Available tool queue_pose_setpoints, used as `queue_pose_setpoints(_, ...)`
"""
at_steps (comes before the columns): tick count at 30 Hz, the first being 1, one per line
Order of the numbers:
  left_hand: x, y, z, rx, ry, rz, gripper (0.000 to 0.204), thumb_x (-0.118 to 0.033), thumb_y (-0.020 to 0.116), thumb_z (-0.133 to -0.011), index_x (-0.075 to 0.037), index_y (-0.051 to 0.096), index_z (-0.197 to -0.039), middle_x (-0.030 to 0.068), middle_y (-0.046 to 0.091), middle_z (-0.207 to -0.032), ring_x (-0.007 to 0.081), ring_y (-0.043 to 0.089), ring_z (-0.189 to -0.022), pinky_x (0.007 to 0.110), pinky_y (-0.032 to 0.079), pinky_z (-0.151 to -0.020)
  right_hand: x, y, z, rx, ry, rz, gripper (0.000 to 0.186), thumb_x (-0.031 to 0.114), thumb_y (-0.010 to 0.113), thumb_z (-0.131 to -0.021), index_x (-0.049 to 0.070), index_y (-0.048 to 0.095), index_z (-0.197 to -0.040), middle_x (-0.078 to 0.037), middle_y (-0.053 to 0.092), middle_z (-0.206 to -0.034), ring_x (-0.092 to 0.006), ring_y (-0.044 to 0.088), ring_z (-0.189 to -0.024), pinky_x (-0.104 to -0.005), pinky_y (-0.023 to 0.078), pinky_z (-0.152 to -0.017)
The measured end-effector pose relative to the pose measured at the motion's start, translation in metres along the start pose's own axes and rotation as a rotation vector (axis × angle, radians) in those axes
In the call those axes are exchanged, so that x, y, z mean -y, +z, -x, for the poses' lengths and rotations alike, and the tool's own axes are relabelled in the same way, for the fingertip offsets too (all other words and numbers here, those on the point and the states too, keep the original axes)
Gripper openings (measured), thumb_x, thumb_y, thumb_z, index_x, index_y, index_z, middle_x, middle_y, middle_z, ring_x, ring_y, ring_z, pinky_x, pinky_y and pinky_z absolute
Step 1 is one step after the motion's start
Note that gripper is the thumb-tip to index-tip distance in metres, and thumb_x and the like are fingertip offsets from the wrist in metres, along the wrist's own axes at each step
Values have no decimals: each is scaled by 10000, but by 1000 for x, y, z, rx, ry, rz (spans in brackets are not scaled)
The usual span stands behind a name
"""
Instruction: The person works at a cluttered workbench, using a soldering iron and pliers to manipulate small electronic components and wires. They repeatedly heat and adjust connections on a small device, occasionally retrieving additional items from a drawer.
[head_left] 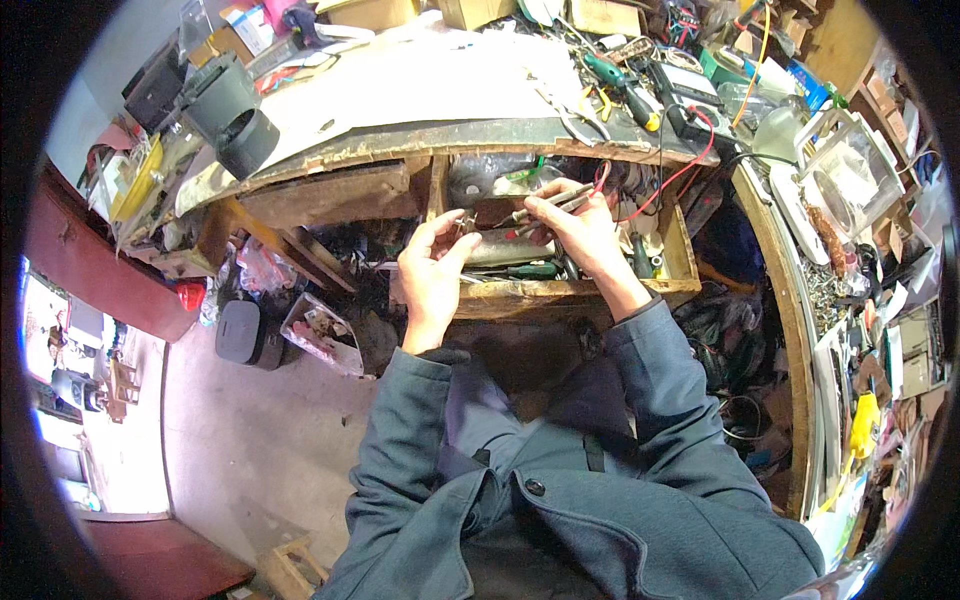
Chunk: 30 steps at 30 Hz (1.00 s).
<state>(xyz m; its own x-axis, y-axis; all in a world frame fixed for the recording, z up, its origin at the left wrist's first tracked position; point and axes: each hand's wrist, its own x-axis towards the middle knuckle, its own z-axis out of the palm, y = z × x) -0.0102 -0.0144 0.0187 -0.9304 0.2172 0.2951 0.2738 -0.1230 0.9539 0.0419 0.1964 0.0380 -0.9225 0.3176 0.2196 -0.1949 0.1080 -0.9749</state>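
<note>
My left hand (433, 272) is raised over the open drawer, thumb and fingertips pinched on a small metal part (470, 220) too small to name. Facing it, my right hand (585, 235) is closed around a slim pen-like tool (558, 201), whose tip points left toward that part. A red wire (602, 178) loops up beside the right fingers. Under both hands, the wooden drawer (530, 290) holds a green-handled tool (532, 271), a grey cylinder (500, 250) and other loose tools, partly hidden by my hands.
On the workbench (430, 75) above lie pliers (575, 118), a green screwdriver-like tool (625, 90) and a dark boxy device (690, 105) with a red lead. Cluttered shelving stands at the right (800, 330). A grey bin (240, 332) and a small open box (322, 335) sit on the floor.
</note>
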Motion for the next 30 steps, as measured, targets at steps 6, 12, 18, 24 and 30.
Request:
queue_pose_setpoints(6, -3, 0, 2, 14, 85, -122, 379, 5, 795, -830, -28, 727, -1201, -3, 688, -992, 89, 628, -897, 247, 515, -832, 5, 2, 3, 47, 56, -72, 164, 196, 741, -931, 38, 698, -924, -22, 692, -758, -86, 621, -616, -258, 521, -545)
queue_pose_setpoints(12, -3, 0, 2, 24, 151, -192, 380, -4, 788, -836, -47, 731, -1209, 11, 676, -988, 93, 625, -893, 244, 508, -826, 3, 2, 3, 74, 72, -48, 176, 205, 749, -926, 35, 703, -915, -24, 699, -752, -78, 616, -610, -255, 508, -534)
queue_pose_setpoints(18, 0, 2, 3, 7, 298, -361, 394, -20, 780, -821, -79, 738, -1208, 65, 648, -984, 152, 645, -873, 258, 530, -817, 1, 1, 3, 91, 84, -30, 183, 210, 759, -917, 34, 706, -920, -25, 701, -751, -76, 617, -612, -254, 508, -534)
queue_pose_setpoints(24, -9, 9, 8, 29, 265, -399, 373, -23, 772, -847, -54, 718, -1215, 38, 628, -924, 118, 612, -842, 265, 526, -770, 4, 1, 4, 100, 90, -32, 180, 203, 759, -911, 32, 704, -916, -19, 691, -756, -80, 623, -621, -256, 519, -547)
queue_pose_setpoints(30, -1, 14, 9, -2, 233, -272, 339, -12, 775, -837, -26, 700, -1167, 66, 658, -960, 147, 653, -836, 277, 539, -750, 7, 3, 6, 94, 95, -6, 171, 195, 753, -911, 30, 709, -904, -10, 677, -741, -81, 626, -623, -256, 524, -555)
